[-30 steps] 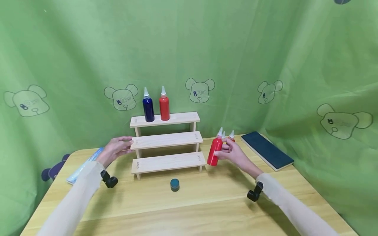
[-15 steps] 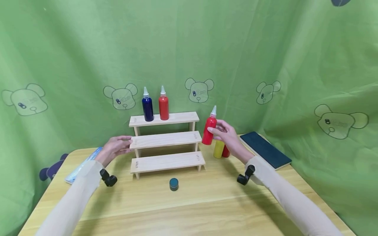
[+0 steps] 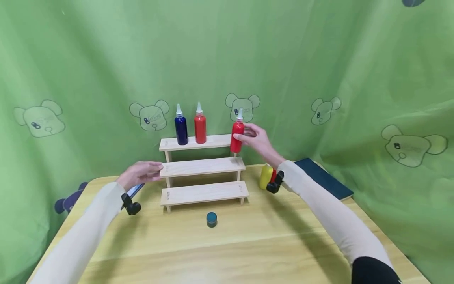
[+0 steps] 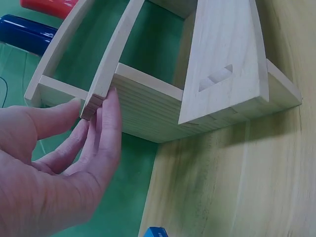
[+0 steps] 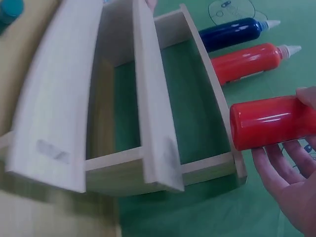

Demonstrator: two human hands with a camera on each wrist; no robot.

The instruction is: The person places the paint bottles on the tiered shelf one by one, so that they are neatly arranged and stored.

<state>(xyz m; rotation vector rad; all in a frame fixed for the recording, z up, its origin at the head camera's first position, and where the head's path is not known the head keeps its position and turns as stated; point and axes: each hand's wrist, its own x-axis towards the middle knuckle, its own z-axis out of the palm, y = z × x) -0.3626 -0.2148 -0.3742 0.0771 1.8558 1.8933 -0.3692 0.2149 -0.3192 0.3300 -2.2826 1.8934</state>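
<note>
My right hand [image 3: 260, 142] holds a red squeeze bottle [image 3: 236, 138] with a white pointed cap, upright at the right end of the top tier. In the right wrist view the bottle [image 5: 269, 123] has its base close to that tier's edge; whether they touch I cannot tell. With thumb and fingers, my left hand [image 3: 142, 173] pinches the left end of the middle tier of a three-step wooden rack [image 3: 202, 167]; the left wrist view shows the pinched board end [image 4: 94, 101]. A dark blue bottle [image 3: 181, 130] and another red bottle [image 3: 200, 128] stand on the top tier.
Behind my right wrist are a yellow bottle [image 3: 266, 176] and a partly hidden red one [image 3: 274, 175]. A dark notebook [image 3: 324, 179] lies at the right. A small teal-lidded jar [image 3: 211, 219] stands before the rack. Green curtain [image 3: 283, 59] hangs behind the table.
My right hand has lifted the red bottle and carried it left, from beside the rack to its top tier. The left hand has stayed on the middle tier.
</note>
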